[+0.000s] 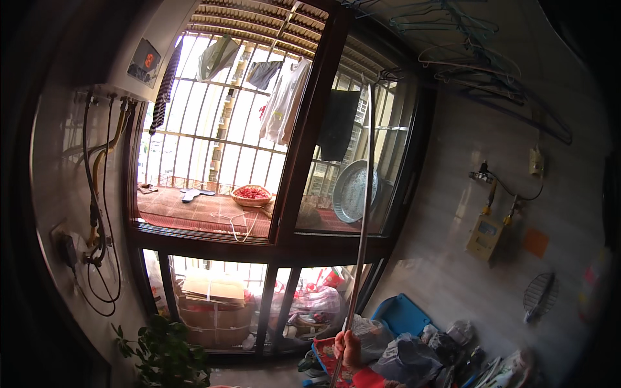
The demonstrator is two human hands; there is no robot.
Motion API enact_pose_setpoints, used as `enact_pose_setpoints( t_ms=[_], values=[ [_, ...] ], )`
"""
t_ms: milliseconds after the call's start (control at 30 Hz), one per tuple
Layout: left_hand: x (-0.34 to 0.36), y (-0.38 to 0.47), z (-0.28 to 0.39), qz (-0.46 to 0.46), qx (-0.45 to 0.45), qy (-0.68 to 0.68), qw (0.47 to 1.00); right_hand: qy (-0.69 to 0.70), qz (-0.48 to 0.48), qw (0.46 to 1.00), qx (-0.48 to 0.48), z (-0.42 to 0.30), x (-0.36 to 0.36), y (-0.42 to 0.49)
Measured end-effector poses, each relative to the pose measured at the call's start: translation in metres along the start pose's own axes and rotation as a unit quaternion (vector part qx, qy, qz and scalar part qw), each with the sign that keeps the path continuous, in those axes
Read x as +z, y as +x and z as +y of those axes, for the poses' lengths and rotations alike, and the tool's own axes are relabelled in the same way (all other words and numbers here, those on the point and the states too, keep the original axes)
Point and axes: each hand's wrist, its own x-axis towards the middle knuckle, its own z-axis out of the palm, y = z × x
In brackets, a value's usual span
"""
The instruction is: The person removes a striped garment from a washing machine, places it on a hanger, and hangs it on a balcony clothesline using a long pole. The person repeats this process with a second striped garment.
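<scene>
My right hand [349,348], in a red sleeve, is closed around a long metal pole [364,223] near the bottom of the view. The pole stands nearly upright in front of the window's right pane, and its top end reaches a dark hook-like piece [388,75]. My left hand is out of view. Beyond the open left part of the window, a white long-sleeved shirt [286,102], a grey-green garment [218,57] and a striped cloth [166,87] hang before the bars. A dark garment [339,123] hangs behind the right pane.
Clothes hangers [485,72] hang at upper right. A water heater [160,43] is on the left wall, a gas meter [484,237] on the right. A leafy plant [165,349] stands lower left; plastic bags [407,356] and a blue dustpan-like piece [401,314] lie lower right. A basket [251,195] sits outside.
</scene>
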Motion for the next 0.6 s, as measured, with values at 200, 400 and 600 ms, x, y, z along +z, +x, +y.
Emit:
enact_pose_setpoints(
  t_ms=[200, 400, 600],
  values=[
    [0.004, 0.006, -0.004, 0.002, -0.001, -0.008, 1.000, -0.053, 0.028, 0.985, -0.160, -0.061, -0.004, 0.027],
    [0.005, 0.011, -0.016, -0.006, -0.004, 0.003, 1.000, -0.087, 0.054, 0.973, -0.207, -0.085, -0.015, 0.033],
    [0.005, 0.015, -0.023, -0.011, -0.005, 0.009, 1.000, -0.137, 0.121, 0.952, -0.246, -0.124, -0.029, 0.046]
  ],
)
